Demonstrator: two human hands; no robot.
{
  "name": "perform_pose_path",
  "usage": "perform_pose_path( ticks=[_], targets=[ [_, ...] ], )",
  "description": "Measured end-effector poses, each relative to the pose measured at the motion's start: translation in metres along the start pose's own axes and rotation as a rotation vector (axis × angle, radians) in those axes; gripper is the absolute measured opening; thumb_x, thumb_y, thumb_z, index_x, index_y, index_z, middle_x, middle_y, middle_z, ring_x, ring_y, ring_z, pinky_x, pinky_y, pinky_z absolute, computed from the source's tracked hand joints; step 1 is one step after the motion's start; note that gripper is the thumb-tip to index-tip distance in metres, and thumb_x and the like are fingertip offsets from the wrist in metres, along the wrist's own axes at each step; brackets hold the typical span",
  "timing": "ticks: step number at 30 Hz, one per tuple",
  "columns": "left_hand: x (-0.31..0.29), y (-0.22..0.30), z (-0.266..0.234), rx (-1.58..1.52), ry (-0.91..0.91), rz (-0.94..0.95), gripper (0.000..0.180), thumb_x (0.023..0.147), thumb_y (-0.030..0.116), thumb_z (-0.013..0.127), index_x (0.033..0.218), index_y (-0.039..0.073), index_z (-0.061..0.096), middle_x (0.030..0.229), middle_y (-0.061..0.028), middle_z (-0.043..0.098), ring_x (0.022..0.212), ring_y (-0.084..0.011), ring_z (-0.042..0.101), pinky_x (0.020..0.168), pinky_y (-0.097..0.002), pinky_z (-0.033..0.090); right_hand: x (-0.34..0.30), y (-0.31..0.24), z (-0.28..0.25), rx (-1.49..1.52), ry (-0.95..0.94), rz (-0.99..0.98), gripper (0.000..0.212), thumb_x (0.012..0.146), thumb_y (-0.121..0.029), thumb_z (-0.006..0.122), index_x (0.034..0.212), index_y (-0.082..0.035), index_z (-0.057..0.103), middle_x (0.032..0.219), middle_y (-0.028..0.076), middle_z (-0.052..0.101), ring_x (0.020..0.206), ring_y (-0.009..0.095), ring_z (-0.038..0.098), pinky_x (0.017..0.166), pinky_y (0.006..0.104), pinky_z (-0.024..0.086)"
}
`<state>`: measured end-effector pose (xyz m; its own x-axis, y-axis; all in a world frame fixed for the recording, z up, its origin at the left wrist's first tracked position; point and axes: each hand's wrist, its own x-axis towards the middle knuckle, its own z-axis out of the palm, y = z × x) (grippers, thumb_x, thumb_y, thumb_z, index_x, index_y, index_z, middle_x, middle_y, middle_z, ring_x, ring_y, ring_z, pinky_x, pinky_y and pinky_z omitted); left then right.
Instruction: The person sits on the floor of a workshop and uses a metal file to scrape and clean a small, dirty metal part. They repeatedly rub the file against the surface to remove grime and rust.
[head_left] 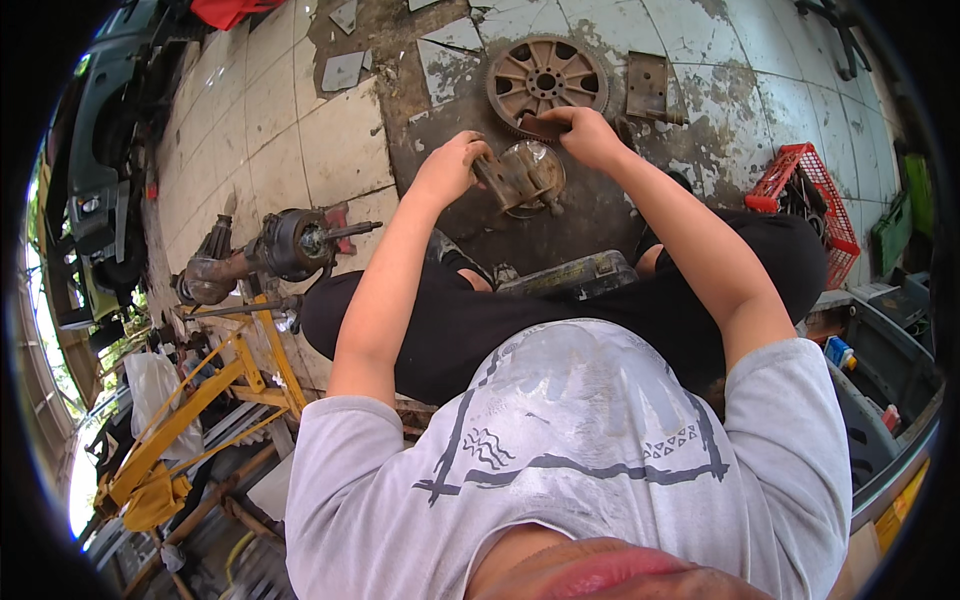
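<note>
A rusty metal housing with a round, shiny end sits on the dark floor between my legs. On its left side my left hand is closed round the bracket-like edge, steadying it. My right hand pinches a flat reddish-brown piece, possibly sandpaper, just above the round end; whether it touches the housing I cannot tell. Right behind lies a large toothed flywheel, flat on the floor and partly covered by the brown piece and my right hand.
A rusty metal plate lies right of the flywheel. To the left stands a greasy axle assembly with a protruding shaft, near a yellow metal frame. At right are a red plastic crate and a grey bin. Broken tile pieces lie farther off.
</note>
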<state>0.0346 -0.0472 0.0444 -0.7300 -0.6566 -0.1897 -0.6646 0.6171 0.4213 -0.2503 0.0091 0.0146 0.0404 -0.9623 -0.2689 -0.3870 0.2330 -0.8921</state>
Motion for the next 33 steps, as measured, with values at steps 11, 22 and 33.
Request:
perform_pose_path(
  ticks=[11,22,33],
  targets=[
    [-0.024,-0.003,0.069,-0.901,0.284,-0.618,0.094,0.078,-0.017,0.053,0.167,0.006,0.031,0.139,-0.0181,0.068,0.127,-0.0258,0.065,0.103,-0.0322,0.052,0.003,-0.008,0.018,-0.014,-0.252,0.062,0.05,0.081,0.009,0.054,0.125,-0.004,0.074,0.118,0.013,0.075,0.111,0.025,0.069,0.1,0.0392,0.05],
    [-0.012,0.043,0.062,-1.297,0.163,-0.952,0.034,0.094,0.021,0.052,0.126,0.014,0.061,0.106,-0.0066,0.068,0.076,-0.0175,0.061,0.063,-0.0342,0.049,-0.024,-0.026,0.06,0.1,-0.431,0.274,0.05,0.084,-0.009,0.066,0.132,-0.002,0.057,0.105,0.017,0.072,0.086,0.024,0.075,0.057,0.0381,0.058],
    [0.001,0.053,0.101,-0.986,0.096,-0.681,0.055,0.104,0.04,0.052,0.134,-0.004,0.067,0.133,-0.0191,0.069,0.12,-0.0293,0.065,0.102,-0.0426,0.048,-0.054,0.008,0.082,0.152,-0.383,0.22,0.045,0.083,-0.001,0.071,0.128,0.0,0.067,0.103,0.008,0.073,0.087,0.018,0.068,0.075,0.0346,0.054]
  ],
)
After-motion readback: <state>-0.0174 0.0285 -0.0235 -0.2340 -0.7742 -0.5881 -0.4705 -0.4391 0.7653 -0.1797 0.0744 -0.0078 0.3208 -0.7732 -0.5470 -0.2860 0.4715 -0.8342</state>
